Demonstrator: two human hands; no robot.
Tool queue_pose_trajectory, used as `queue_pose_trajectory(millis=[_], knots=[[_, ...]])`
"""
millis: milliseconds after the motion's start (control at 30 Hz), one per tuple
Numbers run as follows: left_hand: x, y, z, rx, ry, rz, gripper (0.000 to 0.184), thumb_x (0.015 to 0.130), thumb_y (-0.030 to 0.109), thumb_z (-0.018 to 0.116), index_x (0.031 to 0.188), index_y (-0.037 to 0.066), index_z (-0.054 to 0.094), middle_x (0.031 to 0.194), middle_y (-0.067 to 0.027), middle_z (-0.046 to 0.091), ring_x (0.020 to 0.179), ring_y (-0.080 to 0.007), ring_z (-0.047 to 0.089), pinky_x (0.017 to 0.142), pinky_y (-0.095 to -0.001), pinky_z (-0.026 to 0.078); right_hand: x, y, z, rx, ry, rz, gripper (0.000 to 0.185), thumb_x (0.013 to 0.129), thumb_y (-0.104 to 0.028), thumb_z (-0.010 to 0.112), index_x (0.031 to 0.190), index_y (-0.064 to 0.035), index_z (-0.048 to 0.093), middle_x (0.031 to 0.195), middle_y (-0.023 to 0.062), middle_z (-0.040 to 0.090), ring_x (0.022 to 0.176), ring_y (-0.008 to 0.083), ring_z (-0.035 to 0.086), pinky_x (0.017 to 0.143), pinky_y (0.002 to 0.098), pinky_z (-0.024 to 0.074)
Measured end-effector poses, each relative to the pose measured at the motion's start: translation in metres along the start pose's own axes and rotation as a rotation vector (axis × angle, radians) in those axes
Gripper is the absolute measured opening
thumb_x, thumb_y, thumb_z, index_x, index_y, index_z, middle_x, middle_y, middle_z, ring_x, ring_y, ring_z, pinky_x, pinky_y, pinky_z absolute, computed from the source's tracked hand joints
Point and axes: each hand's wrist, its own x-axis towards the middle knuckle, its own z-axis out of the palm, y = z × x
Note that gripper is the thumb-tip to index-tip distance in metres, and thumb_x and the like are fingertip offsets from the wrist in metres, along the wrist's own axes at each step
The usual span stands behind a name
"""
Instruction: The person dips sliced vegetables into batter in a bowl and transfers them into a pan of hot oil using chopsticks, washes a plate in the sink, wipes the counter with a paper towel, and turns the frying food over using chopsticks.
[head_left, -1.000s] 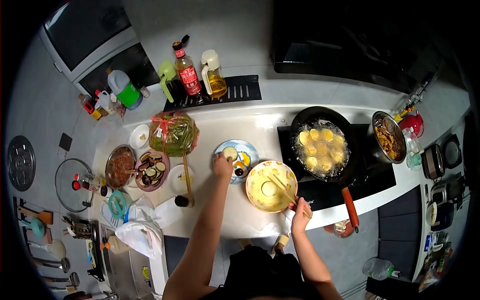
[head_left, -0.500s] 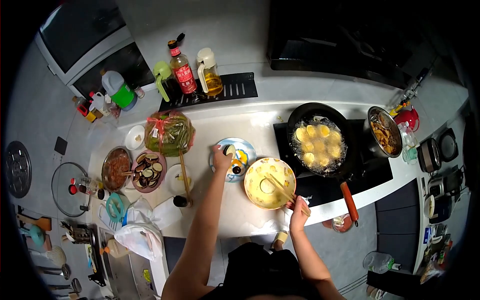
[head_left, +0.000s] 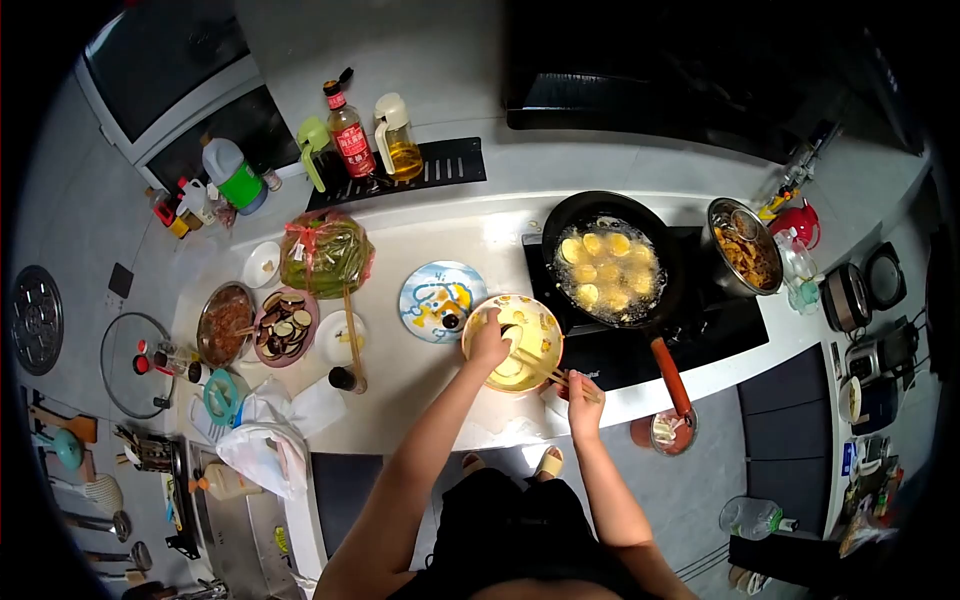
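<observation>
My left hand [head_left: 490, 343] is over a patterned bowl [head_left: 549, 327] of yellow batter, fingers closed on a dark-skinned eggplant slice [head_left: 511, 334] just above or in the batter; the fingers partly hide it. From the bowl's right side, my right hand [head_left: 584, 396] grips a pair of wooden chopsticks [head_left: 547, 370], whose tips reach into the batter beside the slice. Just left of the bowl lies a blue and white plate [head_left: 416, 300] with a cartoon and a dark round spot. Several yellow battered pieces [head_left: 610, 270] bubble in oil in a black wok [head_left: 655, 225] on the stove.
Farther left are a pink plate of eggplant slices [head_left: 287, 328], a steel bowl of reddish minced filling [head_left: 226, 325] and a bagged bundle of greens [head_left: 325, 255]. The wok's red handle [head_left: 671, 377] juts over the counter's front edge. A steel pot [head_left: 743, 250] stands at the right.
My left hand has carried the eggplant slice rightward from the blue plate to the batter bowl. My right hand still holds the chopsticks in the bowl. The whole view has shifted slightly.
</observation>
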Motion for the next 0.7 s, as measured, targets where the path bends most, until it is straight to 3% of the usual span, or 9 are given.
queue_pose_trajectory(millis=[67,200,267,367,400,467,633,700], knots=[[0.004,0.0,0.012,0.003,-0.116,-0.119,0.063,0.071,0.008,0.065,0.124,0.009,0.031,0.096,-0.0215,0.058,0.087,-0.0376,0.057,0.074,-0.0448,0.046,-0.001,0.003,-0.005,-0.046,0.003,-0.098,0.025,0.089,-0.018,0.053,0.089,0.0051,0.063,0.072,0.009,0.064,0.063,0.0116,0.059,0.058,0.0232,0.0474],[-0.008,-0.004,0.001,0.088,0.397,0.224,0.054,0.071,0.001,0.06,0.122,0.007,0.041,0.107,-0.0178,0.054,0.093,-0.0334,0.056,0.079,-0.0402,0.046,0.002,0.004,0.0,-0.274,-0.069,-0.376,0.02,0.086,-0.014,0.055,0.089,0.0039,0.063,0.076,0.0134,0.064,0.065,0.0183,0.061,0.06,0.0272,0.0474],[-0.02,-0.016,-0.009,-0.094,0.422,0.218,0.05,0.072,-0.002,0.058,0.119,0.005,0.043,0.107,-0.0168,0.054,0.091,-0.0325,0.056,0.079,-0.039,0.046,0.002,-0.004,0.008,-0.371,-0.132,-0.504,0.015,0.084,-0.011,0.056,0.089,0.0022,0.062,0.076,0.0158,0.062,0.064,0.0265,0.06,0.059,0.0304,0.0476],[-0.05,-0.018,-0.02,-0.217,0.476,0.157,0.038,0.074,-0.005,0.055,0.11,0.003,0.049,0.101,-0.0147,0.055,0.082,-0.0261,0.059,0.072,-0.0338,0.049,0.003,-0.001,0.022,-0.493,-0.281,-0.604,0.014,0.084,-0.011,0.056,0.089,0.0012,0.062,0.076,0.0163,0.062,0.065,0.0285,0.06,0.058,0.0323,0.0482],[-0.06,-0.021,-0.021,-0.254,0.476,0.129,0.036,0.074,-0.005,0.054,0.109,0.002,0.05,0.099,-0.0141,0.056,0.08,-0.0247,0.059,0.07,-0.0327,0.049,0.004,0.004,0.029,-0.503,-0.27,-0.737,0.014,0.083,-0.01,0.056,0.092,-0.0005,0.06,0.075,0.016,0.06,0.064,0.0311,0.059,0.056,0.0358,0.0481],[-0.074,-0.031,-0.017,-0.298,0.544,0.156,0.032,0.076,-0.006,0.053,0.106,0.002,0.051,0.094,-0.012,0.056,0.075,-0.0206,0.058,0.063,-0.0282,0.049,0.004,0.012,0.036,-0.624,-0.322,-0.783,0.015,0.082,-0.011,0.057,0.094,-0.0014,0.059,0.074,0.0154,0.058,0.062,0.0317,0.058,0.054,0.0376,0.0477],[-0.1,-0.037,-0.018,-0.284,0.545,0.122,0.034,0.074,-0.005,0.053,0.107,0.003,0.051,0.096,-0.0119,0.055,0.077,-0.0219,0.057,0.065,-0.0308,0.049,-0.005,0.019,0.05,-0.841,-0.358,-0.844,0.02,0.082,-0.016,0.057,0.097,-0.0028,0.056,0.074,0.0152,0.055,0.06,0.0337,0.056,0.051,0.0396,0.0469],[-0.106,-0.036,-0.019,-0.275,0.539,0.105,0.034,0.074,-0.005,0.053,0.107,0.003,0.052,0.096,-0.0117,0.055,0.077,-0.0219,0.057,0.065,-0.0312,0.049,-0.004,0.018,0.051,-0.794,-0.3,-0.807,0.017,0.082,-0.015,0.056,0.09,-0.0009,0.059,0.074,0.0168,0.057,0.061,0.0344,0.057,0.054,0.0408,0.0469]])
